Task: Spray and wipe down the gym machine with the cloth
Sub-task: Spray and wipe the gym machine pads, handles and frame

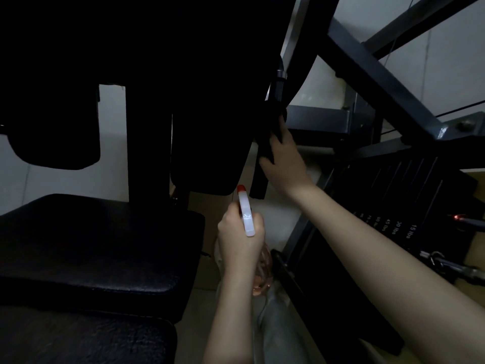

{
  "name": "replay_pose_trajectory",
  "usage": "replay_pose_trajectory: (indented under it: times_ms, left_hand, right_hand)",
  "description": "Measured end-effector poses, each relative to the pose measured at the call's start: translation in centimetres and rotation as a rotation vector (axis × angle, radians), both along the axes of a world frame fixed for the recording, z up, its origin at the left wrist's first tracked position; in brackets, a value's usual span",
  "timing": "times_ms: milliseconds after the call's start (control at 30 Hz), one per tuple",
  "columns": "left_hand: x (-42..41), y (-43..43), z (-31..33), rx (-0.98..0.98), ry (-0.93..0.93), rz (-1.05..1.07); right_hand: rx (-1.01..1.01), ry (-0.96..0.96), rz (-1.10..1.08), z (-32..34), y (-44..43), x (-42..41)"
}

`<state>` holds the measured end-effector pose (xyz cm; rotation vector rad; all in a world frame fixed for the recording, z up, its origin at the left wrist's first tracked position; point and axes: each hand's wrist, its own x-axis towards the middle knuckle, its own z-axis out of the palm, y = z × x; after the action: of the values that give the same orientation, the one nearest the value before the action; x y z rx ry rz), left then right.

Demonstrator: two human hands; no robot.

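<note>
Room: a dim gym corner with a pale wall (52, 174) behind the equipment and a beige floor (283, 232) below it.

Machine seat: a wide black padded vinyl seat (91, 253) fills the lower left, its surface faintly shiny.

Machine back: a tall black back pad (204, 127) rises above the seat in deep shadow. A smaller black rounded pad (52, 143) hangs to its left.

Machine frame: dark grey square steel bars (380, 82) cross diagonally at the upper right.

Weights: a black stack of weight plates (393, 195) stands at the right. White labels read 15, 30 and 45 lbs; the lower ones are too small to read.

Left hand: the left hand (240, 240), low in the centre, is wrapped round the neck of a spray bottle with a white trigger head and red nozzle (246, 219). The nozzle points up toward the bottom edge of the back pad. The clear bottle body, holding pinkish liquid, shows below the hand.

Right hand: the right hand (286, 164) reaches up and across from the lower right. Its fingers and thumb are curled round a dark cloth (270, 145).

Cloth position: it is pressed to the right edge of the back pad, near that pad's lower end. In the low light I cannot tell where cloth ends and machine begins.

Person: a grey trouser leg (278, 324) shows beneath the left forearm.
</note>
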<state>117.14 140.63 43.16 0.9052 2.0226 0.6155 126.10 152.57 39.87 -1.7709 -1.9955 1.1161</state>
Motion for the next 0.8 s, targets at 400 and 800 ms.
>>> replay_pose_trajectory:
  times_ms: [400, 800]
  left_hand:
    - [0.6, -0.5, -0.9, 0.014, 0.009, -0.021]
    - [0.1, 0.4, -0.2, -0.013, 0.019, -0.016]
  right_hand:
    - [-0.208, 0.498, -0.665, -0.6, 1.4, -2.8]
    - [-0.137, -0.137, -0.248, 0.6, 1.0, -1.4]
